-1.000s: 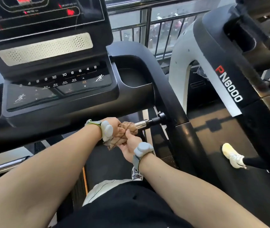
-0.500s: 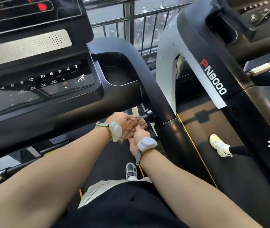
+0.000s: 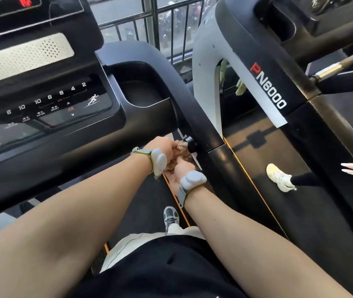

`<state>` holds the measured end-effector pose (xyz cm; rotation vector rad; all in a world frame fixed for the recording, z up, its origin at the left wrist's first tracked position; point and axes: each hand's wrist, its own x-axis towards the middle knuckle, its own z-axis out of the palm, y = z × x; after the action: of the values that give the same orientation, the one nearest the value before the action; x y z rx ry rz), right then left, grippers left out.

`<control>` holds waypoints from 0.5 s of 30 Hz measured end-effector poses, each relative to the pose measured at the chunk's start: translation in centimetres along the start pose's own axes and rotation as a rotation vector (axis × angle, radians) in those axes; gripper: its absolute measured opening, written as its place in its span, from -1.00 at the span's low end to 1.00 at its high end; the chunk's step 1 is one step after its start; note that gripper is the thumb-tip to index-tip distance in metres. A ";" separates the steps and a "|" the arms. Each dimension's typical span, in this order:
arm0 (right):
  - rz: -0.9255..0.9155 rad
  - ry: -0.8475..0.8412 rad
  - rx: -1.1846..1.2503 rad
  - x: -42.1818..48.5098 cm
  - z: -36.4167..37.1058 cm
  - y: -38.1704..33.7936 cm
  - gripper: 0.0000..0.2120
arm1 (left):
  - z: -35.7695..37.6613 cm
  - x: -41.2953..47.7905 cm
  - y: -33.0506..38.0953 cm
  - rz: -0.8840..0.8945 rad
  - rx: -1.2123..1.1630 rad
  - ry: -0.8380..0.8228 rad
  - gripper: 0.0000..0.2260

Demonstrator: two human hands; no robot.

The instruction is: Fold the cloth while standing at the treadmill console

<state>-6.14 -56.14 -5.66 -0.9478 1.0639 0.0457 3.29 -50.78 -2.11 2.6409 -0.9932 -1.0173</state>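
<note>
Both hands close on a crumpled tan cloth (image 3: 182, 148). The left hand (image 3: 162, 145) curls over its top, fingers bent tight round the bunched fabric; the right hand (image 3: 181, 168) pinches the lower folds from below, thumb up. The cloth is soft, wrinkled, with a faint criss-cross weave, and it sits pressed against the round black end cap (image 3: 190, 144) of the handle bar, just under the console's right corner. Each wrist wears a smooth, pale grey, pebble-shaped band (image 3: 159, 161).

The console (image 3: 63, 104) is glossy black plastic with white numerals and a runner icon; above it lies a cream perforated speaker strip (image 3: 23, 57). A deep rounded cup well (image 3: 141, 89) sits to its right. The next treadmill bears a matte white and black upright (image 3: 263, 82) marked PN6000. Its dark belt (image 3: 311, 211) carries a yellowish shoe (image 3: 278, 177).
</note>
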 end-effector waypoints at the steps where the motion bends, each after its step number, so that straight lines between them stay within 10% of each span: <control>1: -0.041 0.026 0.023 -0.5 0.6 0.6 -0.71 | -0.1 -0.5 -0.3 0.016 -0.054 0.001 -0.81; 15: 0.113 -0.084 0.054 -4.1 6.6 6.4 -0.84 | 0.7 -7.3 -9.3 -0.126 -0.174 -0.055 -0.75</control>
<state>-6.46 -46.11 -5.65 -0.8300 1.0349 0.1478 3.74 -38.91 -1.84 2.5714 -0.7192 -1.1517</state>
